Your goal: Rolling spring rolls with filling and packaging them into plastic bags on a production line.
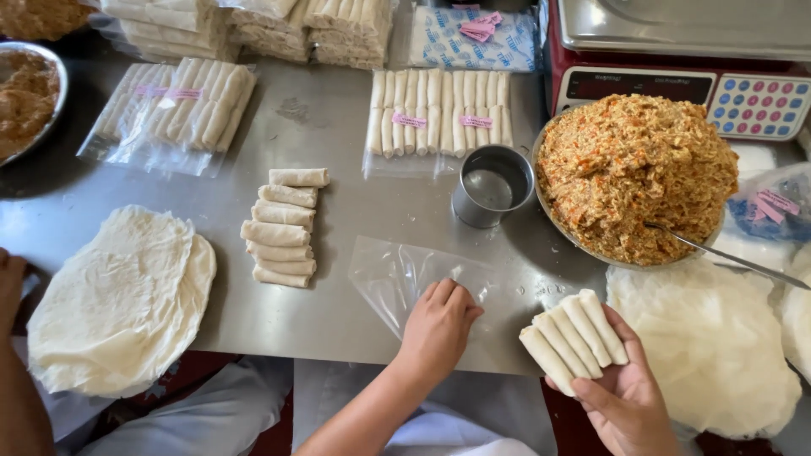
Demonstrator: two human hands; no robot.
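My right hand [621,393] holds several white uncooked spring rolls [574,338] side by side on its palm and fingers, near the table's front edge. My left hand [439,325] rests knuckles-up on an empty clear plastic bag [397,274] lying flat on the steel table [338,135], fingers pinching the bag's near edge. A loose pile of rolled spring rolls [283,228] lies to the left of the bag.
A big metal bowl of orange-flecked filling [634,173] with a spoon [718,253] stands right, a small metal cup of water [492,186] beside it. Wrapper stacks lie at left [118,300] and right [710,346]. Bagged rolls [439,110] and a scale [676,51] sit behind. Another person's arm [13,355] is at far left.
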